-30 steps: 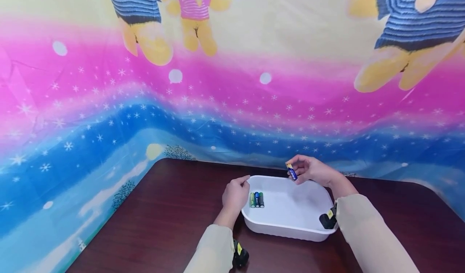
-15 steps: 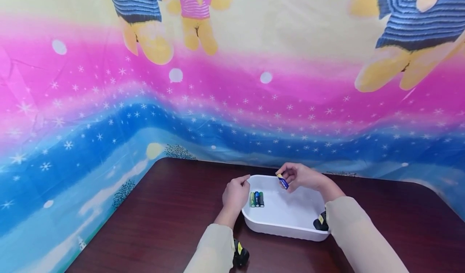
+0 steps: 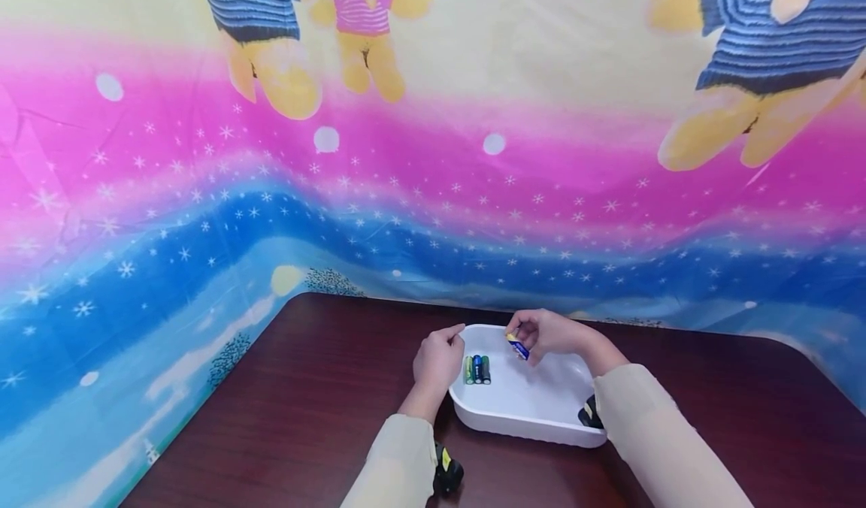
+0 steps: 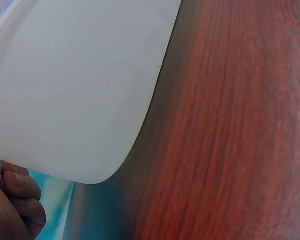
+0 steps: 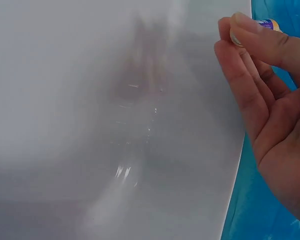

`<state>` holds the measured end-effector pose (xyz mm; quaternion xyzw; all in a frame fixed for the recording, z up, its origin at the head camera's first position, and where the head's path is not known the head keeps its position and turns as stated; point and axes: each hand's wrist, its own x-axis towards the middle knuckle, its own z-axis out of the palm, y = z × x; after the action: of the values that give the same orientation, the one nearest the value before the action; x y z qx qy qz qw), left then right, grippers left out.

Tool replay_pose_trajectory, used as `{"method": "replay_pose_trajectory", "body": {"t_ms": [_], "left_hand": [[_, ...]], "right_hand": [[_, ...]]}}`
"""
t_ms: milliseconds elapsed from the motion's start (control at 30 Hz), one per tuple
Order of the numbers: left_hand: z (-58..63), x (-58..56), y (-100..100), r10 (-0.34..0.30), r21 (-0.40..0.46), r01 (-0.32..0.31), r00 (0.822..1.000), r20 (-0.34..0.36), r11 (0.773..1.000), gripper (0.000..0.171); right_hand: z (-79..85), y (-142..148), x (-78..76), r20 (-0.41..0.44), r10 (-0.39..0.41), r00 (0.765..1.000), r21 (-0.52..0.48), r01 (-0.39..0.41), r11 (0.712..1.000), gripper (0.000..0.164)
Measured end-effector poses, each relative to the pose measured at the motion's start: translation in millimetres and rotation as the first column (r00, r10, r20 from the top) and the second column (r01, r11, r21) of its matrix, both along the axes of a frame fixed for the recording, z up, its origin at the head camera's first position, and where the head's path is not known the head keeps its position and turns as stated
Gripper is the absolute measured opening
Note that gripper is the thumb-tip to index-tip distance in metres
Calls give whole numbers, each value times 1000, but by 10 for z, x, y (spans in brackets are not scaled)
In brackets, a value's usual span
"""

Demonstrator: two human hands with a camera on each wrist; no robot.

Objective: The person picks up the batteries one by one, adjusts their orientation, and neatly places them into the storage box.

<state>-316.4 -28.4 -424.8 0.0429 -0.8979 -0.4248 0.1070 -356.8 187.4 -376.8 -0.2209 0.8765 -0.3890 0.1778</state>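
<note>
A blue and yellow battery (image 3: 519, 347) is pinched between the thumb and fingers of my right hand (image 3: 551, 333), tilted, over the white tray (image 3: 528, 432). In the right wrist view, most of that battery (image 5: 265, 23) hides behind the thumb. Three batteries (image 3: 477, 370) lie side by side on the tray's floor near its left wall; they look green, blue and dark green. My left hand (image 3: 438, 360) grips the tray's left rim with fingers curled. The left wrist view shows those curled fingers (image 4: 25, 190) at the tray's edge (image 4: 85, 170).
The tray stands on a dark brown wooden table (image 3: 325, 388). Behind the table hangs a colourful cloth (image 3: 419, 215) with printed bears and snowflakes. A black wrist camera (image 3: 448, 472) sits at the left sleeve, another (image 3: 590, 412) by the right sleeve over the tray's right end.
My right hand has moved left and lower with the blue and yellow battery, toward the three batteries. The left hand stays at the tray's rim.
</note>
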Motion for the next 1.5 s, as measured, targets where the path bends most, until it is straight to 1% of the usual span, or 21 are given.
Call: {"method": "replay_pose_trajectory", "body": {"t_ms": [100, 333, 500, 633, 767, 900, 1000, 1067, 1267, 1500], "left_hand": [[4, -2, -4, 2, 3, -2, 1000, -3, 1000, 29], [3, 10, -5, 3, 4, -3, 1000, 0, 1000, 29], [5, 17, -1, 2, -2, -2, 1000, -1, 1000, 29], [4, 19, 4, 3, -8, -3, 1000, -3, 1000, 29], [8, 22, 9, 7, -9, -7, 1000, -5, 1000, 29], [7, 19, 10, 6, -3, -6, 1000, -3, 1000, 29], [5, 16, 9, 6, 5, -6, 1000, 1, 1000, 29], [5, 15, 11, 8, 1, -8, 1000, 4, 1000, 29], [-4, -4, 11, 15, -13, -14, 1000, 7, 1000, 29], [-13, -2, 13, 11, -11, -11, 1000, 9, 1000, 29]], "right_hand": [[4, -31, -1, 11, 11, 1000, 27, -12, 1000, 51], [-75, -157, 24, 22, -6, 1000, 175, 2, 985, 52], [-153, -192, 19, 31, 17, 999, 199, -23, 980, 52], [-199, -204, 10, 2, 33, 999, 238, -32, 971, 51], [-222, -224, 5, -56, 68, 996, 295, -48, 954, 48], [-248, -258, 3, -106, 98, 990, 313, -61, 948, 46], [-269, -288, -1, -123, 94, 988, 309, -51, 950, 46], [-278, -303, -1, -145, 99, 985, 322, -48, 945, 46], [-294, -352, 15, -203, 112, 973, 387, -25, 922, 48], [-305, -403, 35, -231, 125, 965, 450, -8, 893, 53]]}}
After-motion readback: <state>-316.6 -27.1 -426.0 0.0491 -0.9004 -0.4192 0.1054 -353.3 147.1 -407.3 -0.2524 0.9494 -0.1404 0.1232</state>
